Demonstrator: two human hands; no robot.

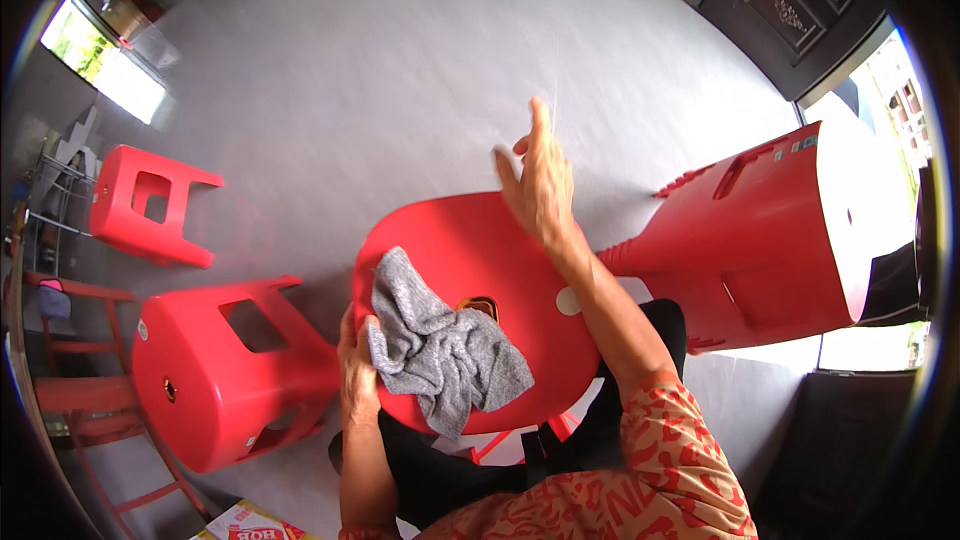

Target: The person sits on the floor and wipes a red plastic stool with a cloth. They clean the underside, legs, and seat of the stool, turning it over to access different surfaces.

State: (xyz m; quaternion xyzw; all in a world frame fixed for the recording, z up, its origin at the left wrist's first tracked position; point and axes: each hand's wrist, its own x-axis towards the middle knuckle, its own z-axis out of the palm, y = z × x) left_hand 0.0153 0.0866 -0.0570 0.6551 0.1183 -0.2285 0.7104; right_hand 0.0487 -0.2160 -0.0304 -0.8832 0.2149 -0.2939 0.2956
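A red plastic stool (460,225) is in front of me, its seat turned up toward me and close to my lap. A crumpled grey cloth (450,360) lies over the left and near part of the seat, beside the hole in its middle. My left hand (359,365) grips the seat's left edge, with the thumb by the cloth and the other fingers partly hidden behind the rim. Over the far right edge of the seat, my right hand (540,185) is raised with its fingers apart and holds nothing. Its fingertips are slightly blurred.
Two more red stools, a near one (190,380) and a farther one (145,205), stand at the left. A tall stack of red stools (740,250) is close on my right. Reddish-brown chairs (95,395) line the far left; a dark carved door (790,10) is at upper right.
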